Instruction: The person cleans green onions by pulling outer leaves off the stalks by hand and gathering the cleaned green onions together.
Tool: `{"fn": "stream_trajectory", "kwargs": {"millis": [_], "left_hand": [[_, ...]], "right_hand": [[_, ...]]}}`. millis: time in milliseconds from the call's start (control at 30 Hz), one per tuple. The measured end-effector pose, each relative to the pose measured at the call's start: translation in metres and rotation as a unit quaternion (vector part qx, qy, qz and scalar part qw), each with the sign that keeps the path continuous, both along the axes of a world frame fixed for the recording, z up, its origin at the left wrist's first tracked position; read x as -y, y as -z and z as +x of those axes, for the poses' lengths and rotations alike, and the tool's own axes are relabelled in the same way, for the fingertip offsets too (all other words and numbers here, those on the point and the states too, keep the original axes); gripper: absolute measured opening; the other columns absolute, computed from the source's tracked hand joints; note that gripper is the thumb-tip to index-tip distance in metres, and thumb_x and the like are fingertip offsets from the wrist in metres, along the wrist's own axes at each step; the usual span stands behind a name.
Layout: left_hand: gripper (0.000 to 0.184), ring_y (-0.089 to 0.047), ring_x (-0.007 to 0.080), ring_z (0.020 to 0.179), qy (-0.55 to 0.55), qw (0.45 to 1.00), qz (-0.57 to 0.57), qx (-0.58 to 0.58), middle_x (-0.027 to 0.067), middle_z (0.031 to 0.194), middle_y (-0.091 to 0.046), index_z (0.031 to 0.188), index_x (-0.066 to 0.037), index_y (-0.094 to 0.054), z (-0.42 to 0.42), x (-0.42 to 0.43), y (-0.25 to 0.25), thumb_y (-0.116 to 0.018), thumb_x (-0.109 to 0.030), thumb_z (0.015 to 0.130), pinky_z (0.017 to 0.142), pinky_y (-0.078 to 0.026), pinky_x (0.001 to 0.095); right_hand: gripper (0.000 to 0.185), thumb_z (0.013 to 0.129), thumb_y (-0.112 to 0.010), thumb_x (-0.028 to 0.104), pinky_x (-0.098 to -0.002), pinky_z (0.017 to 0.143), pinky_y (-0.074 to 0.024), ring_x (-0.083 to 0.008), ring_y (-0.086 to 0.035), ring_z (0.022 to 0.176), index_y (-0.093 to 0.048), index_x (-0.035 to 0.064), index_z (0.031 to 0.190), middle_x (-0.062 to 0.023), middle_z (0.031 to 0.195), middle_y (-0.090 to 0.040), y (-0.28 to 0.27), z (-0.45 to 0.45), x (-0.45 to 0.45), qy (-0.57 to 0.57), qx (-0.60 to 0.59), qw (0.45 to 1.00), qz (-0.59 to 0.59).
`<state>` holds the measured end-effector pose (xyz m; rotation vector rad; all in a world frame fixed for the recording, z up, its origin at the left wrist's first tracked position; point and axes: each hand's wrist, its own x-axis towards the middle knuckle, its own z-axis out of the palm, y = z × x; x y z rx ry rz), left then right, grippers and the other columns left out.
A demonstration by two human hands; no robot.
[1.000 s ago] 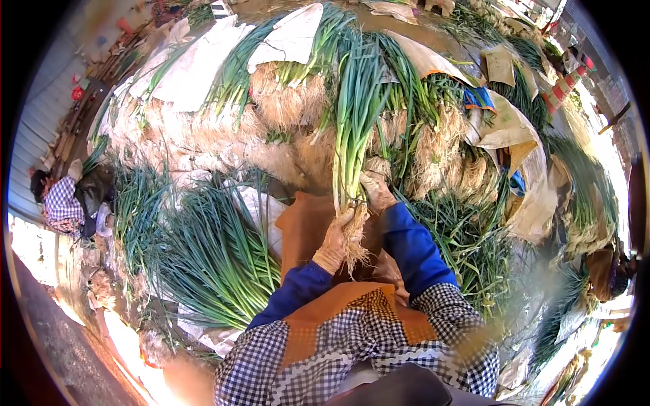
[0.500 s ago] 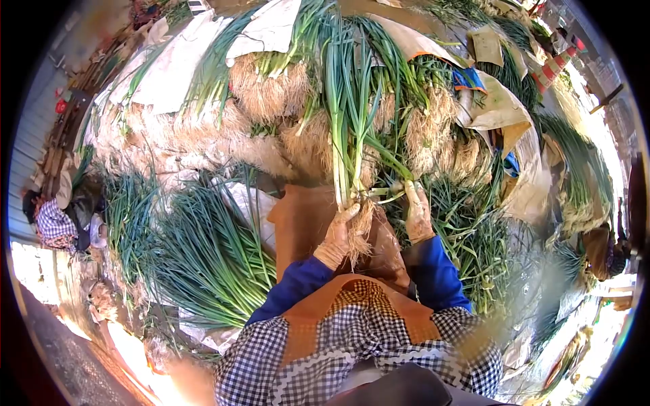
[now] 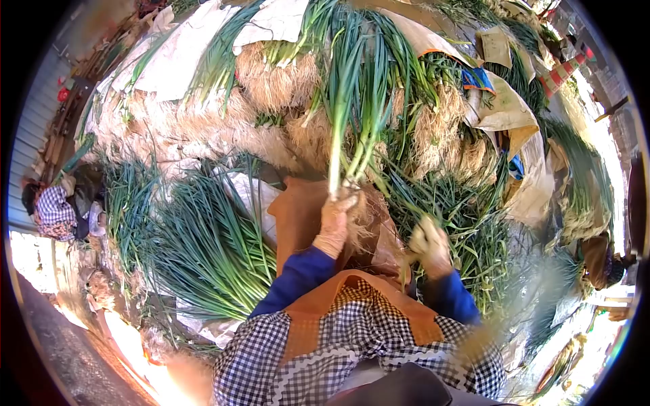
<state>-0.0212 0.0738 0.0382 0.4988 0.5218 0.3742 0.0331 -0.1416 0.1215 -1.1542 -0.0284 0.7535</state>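
Note:
My left hand (image 3: 333, 227) is closed around the root end of a small bunch of green onions (image 3: 344, 145). Their white stems and green leaves point away from me, and pale stringy roots (image 3: 358, 216) hang beside my fingers over the brown apron (image 3: 298, 210). To the right, apart from the bunch, my right hand (image 3: 431, 247) is slightly blurred with its fingers curled in. A thin pale strand shows near it, but what the fingers hold is unclear. Loose green leaves (image 3: 467, 237) lie under and beyond this hand.
A fanned pile of green onions (image 3: 210, 250) lies on my left. Ahead, stacked bundles show their roots (image 3: 277, 81), partly under white sheets (image 3: 179, 54) and a tan sack (image 3: 504, 108). Another person (image 3: 57, 210) is at the far left, and a striped cone (image 3: 562, 74) stands at upper right.
My right hand has pulled away from the stems, down and to the right, and its fingers have curled in. The left hand still grips the bunch, now raised slightly.

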Motion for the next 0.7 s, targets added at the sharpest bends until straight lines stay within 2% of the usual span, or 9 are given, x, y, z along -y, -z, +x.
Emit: {"fn": "stream_trajectory", "kwargs": {"millis": [100,133,167,200,333,433,500,633,700], "left_hand": [[0.035,-0.064,0.0195,0.080,0.053,0.997,0.015,0.060,0.0094,0.092,-0.063,0.112,0.002,-0.053,-0.006,-0.011,-0.007,-0.055,0.008,0.078,0.070,-0.055,0.0286],[0.036,-0.063,0.0190,0.080,0.039,0.998,0.012,0.045,0.0089,0.092,-0.063,0.112,0.001,-0.053,-0.006,-0.006,-0.012,-0.055,0.009,0.078,0.071,-0.055,0.0289],[0.036,-0.063,0.0186,0.080,0.026,0.999,0.011,0.035,0.0083,0.093,-0.063,0.112,0.000,-0.053,-0.004,0.001,-0.014,-0.054,0.010,0.077,0.073,-0.054,0.0292],[0.036,-0.062,0.0170,0.083,0.010,0.998,0.052,0.016,0.0076,0.096,-0.062,0.111,-0.001,-0.054,-0.001,0.007,-0.007,-0.056,0.011,0.076,0.075,-0.053,0.0288],[0.045,-0.060,0.0182,0.095,0.020,0.994,0.082,0.073,0.0092,0.107,-0.060,0.120,0.000,-0.048,-0.001,0.014,0.009,-0.056,0.009,0.076,0.084,-0.050,0.0285],[0.048,-0.059,0.0180,0.096,0.030,0.997,0.060,0.049,0.0087,0.107,-0.059,0.120,-0.001,-0.048,-0.004,0.016,-0.006,-0.057,0.013,0.074,0.085,-0.049,0.0286],[0.045,-0.058,0.0182,0.096,0.016,0.993,0.090,0.073,0.0083,0.106,-0.059,0.118,0.000,-0.049,-0.004,0.018,-0.006,-0.058,0.012,0.075,0.084,-0.049,0.0287],[0.039,-0.058,0.0184,0.095,0.000,0.995,0.048,0.086,0.0080,0.104,-0.059,0.116,0.001,-0.050,-0.005,0.009,-0.002,-0.056,0.008,0.078,0.083,-0.049,0.0285],[0.036,-0.058,0.0191,0.095,-0.003,0.997,0.063,0.045,0.0100,0.105,-0.058,0.117,0.002,-0.049,-0.004,0.012,0.003,-0.053,0.005,0.081,0.082,-0.050,0.0284]], "right_hand": [[0.035,0.085,-0.057,0.038,-0.0227,0.051,-0.0420,-0.0108,-0.050,0.056,-0.057,0.0052,0.099,0.0000,0.066,-0.050,0.019,0.021,0.112,0.053,0.074,0.955,-0.282],[0.043,0.083,-0.058,0.041,-0.0277,0.059,-0.0461,-0.0169,-0.056,0.066,-0.056,0.0037,0.104,-0.0047,0.074,-0.056,0.044,0.033,0.155,-0.075,0.150,0.789,-0.591],[0.051,0.081,-0.060,0.044,-0.0327,0.068,-0.0503,-0.0231,-0.062,0.076,-0.056,0.0022,0.110,-0.0094,0.081,-0.062,0.062,0.041,0.181,-0.189,0.204,0.510,-0.814],[0.056,0.075,-0.065,0.047,-0.0387,0.083,-0.0476,-0.0316,-0.061,0.094,-0.057,0.0016,0.107,-0.0171,0.100,-0.062,0.039,0.039,0.161,-0.231,0.252,0.449,-0.825],[0.038,0.081,-0.062,0.030,-0.0356,0.077,-0.0482,-0.0271,-0.061,0.092,-0.059,0.0088,0.112,-0.0134,0.102,-0.063,-0.004,0.036,-0.003,-0.067,0.534,0.713,-0.450],[0.040,0.084,-0.055,0.042,-0.0345,0.070,-0.0485,-0.0244,-0.062,0.081,-0.062,0.0126,0.109,-0.0098,0.082,-0.063,-0.041,0.041,-0.102,-0.234,0.456,0.669,-0.539],[0.038,0.085,-0.051,0.045,-0.0339,0.067,-0.0485,-0.0230,-0.061,0.079,-0.063,0.0136,0.104,-0.0091,0.079,-0.061,0.033,0.076,-0.121,-0.249,0.628,0.618,-0.402],[0.029,0.088,-0.050,0.035,-0.0344,0.065,-0.0491,-0.0253,-0.062,0.077,-0.063,0.0113,0.095,-0.0087,0.082,-0.063,0.016,0.057,-0.120,-0.228,0.676,0.618,-0.331],[0.021,0.089,-0.051,0.024,-0.0317,0.060,-0.0495,-0.0229,-0.062,0.067,-0.065,0.0097,0.095,-0.0059,0.078,-0.064,0.016,0.038,-0.105,-0.229,0.634,0.705,-0.222]]}}
